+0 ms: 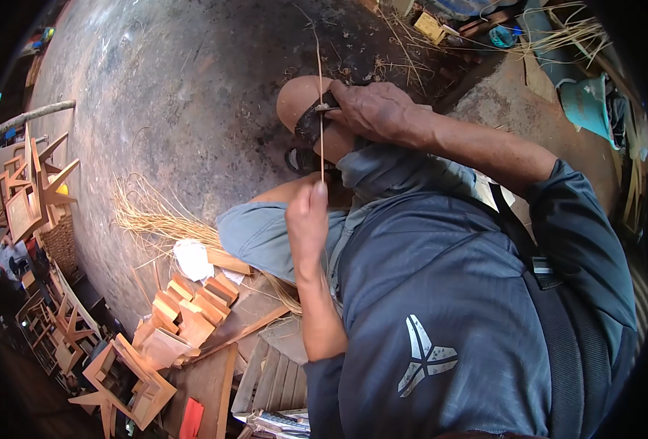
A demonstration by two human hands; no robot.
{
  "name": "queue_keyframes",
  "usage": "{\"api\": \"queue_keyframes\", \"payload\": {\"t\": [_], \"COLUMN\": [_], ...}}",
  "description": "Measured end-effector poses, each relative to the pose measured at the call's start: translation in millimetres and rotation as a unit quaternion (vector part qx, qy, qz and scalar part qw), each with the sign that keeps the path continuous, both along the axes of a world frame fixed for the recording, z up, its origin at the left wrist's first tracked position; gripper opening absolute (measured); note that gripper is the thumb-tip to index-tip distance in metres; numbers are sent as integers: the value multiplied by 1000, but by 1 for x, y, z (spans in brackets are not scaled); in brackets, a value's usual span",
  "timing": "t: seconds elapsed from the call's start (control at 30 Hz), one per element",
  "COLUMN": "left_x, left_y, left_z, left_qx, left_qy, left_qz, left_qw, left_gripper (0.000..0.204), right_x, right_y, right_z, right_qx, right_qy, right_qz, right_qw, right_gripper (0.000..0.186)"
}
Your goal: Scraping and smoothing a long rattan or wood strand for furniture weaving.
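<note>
A long, thin rattan strip (322,150) runs taut across my bare knee (298,99), over a dark pad (309,127) lying there. Below the knee, my left hand (307,212) is closed in a fist round the strip's near end. My right hand (374,110) is closed at the knee, pressing a small, dark, blade-like tool (330,109) against the strip. Fingers hide most of that tool. Pale shavings cling where tool and strip meet. Beyond the knee, the strip's far end trails toward the floor.
A bundle of rattan strips (156,219) lies on the floor to the left, near a white bag (192,259). Stacked wooden pieces (189,311) and star-shaped wooden frames (130,380) stand at lower left. A turquoise bucket (586,106) sits at right.
</note>
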State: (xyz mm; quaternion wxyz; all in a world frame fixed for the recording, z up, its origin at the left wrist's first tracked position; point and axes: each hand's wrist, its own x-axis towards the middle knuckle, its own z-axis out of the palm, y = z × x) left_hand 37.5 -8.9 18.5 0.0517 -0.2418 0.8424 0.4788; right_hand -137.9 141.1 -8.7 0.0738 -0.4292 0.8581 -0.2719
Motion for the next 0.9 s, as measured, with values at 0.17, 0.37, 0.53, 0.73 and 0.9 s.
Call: {"api": "queue_keyframes", "payload": {"t": [0.17, 0.37, 0.53, 0.73, 0.9], "left_x": [100, 163, 44, -82, -72], "left_y": [1, 11, 10, 13, 18], "left_z": [27, 43, 22, -11, -16], "left_qx": [148, 428, 213, 142, -34], "left_qy": [-109, -3, 14, 71, 89], "left_qz": [135, 276, 181, 79, 65], "left_qw": [974, 860, 960, 984, 993], "left_gripper": [36, 29, 33, 36, 33], "right_x": [-2, -11, -46, -34, -2], "right_y": [-4, -10, 8, 10, -3], "right_z": [10, 19, 52, 13, 16], "right_qx": [45, 39, 44, 38, 90], "right_qy": [-2, -28, -159, 183, 84], "right_qz": [-13, -4, -98, 121, 24], "right_qw": [999, 999, 981, 975, 992], "right_gripper": [31, 34, 41, 30, 36]}}
